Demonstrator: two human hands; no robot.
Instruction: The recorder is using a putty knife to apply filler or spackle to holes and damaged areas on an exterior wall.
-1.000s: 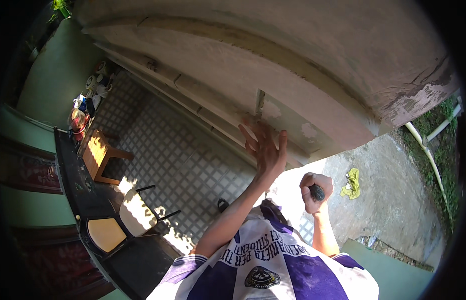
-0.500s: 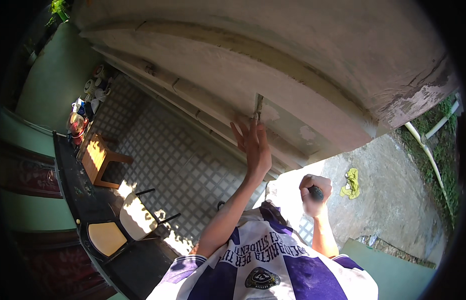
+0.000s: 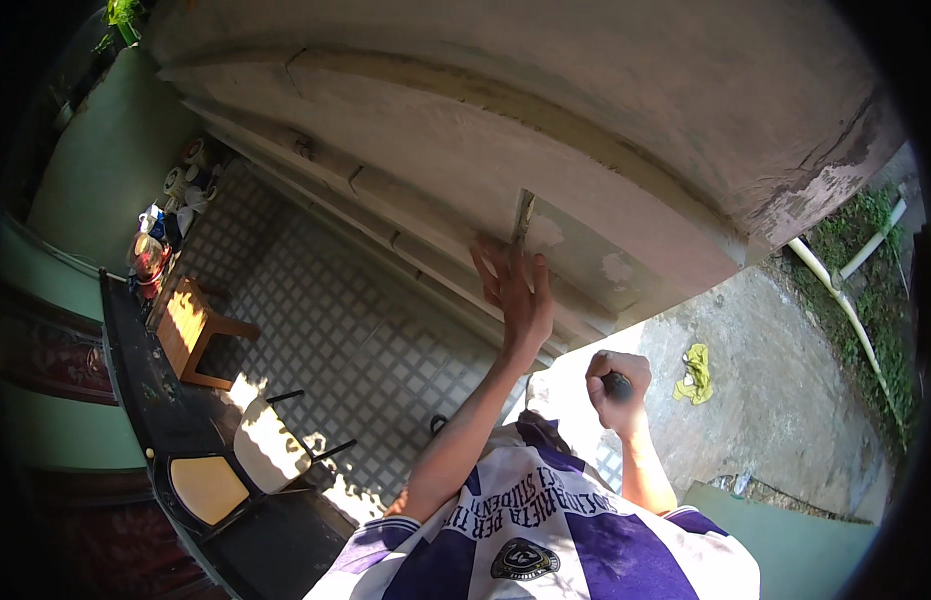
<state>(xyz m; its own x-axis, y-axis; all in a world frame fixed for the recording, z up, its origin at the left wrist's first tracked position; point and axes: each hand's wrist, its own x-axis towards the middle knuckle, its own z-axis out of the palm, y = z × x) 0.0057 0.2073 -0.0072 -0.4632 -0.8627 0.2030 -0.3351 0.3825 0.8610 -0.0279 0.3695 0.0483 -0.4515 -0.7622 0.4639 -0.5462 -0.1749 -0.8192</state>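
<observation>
My left hand (image 3: 521,305) reaches up to the plastered wall, its fingers stretched and apart. The fingertips are at the lower end of a narrow upright strip (image 3: 524,215) with a pale edge; I cannot tell whether it is a blade or a slot in the wall. Beside it is a grey patch (image 3: 581,240) with pale worn spots. Lower and to the right, my right hand (image 3: 622,388) is closed around a dark, rounded handle (image 3: 617,386). Only the handle's end shows; the rest of the tool is hidden.
A wooden stool (image 3: 191,335) and a pale chair (image 3: 271,445) stand at the left on tiled floor (image 3: 336,290). A yellow-green cloth (image 3: 696,375) lies on the concrete at the right. Pale pipes (image 3: 856,310) run along the greenery.
My left hand has shifted slightly right and down, its fingers spread differently against the wall. My right hand has moved a little left, still gripping the dark handle. The view has shifted slightly.
</observation>
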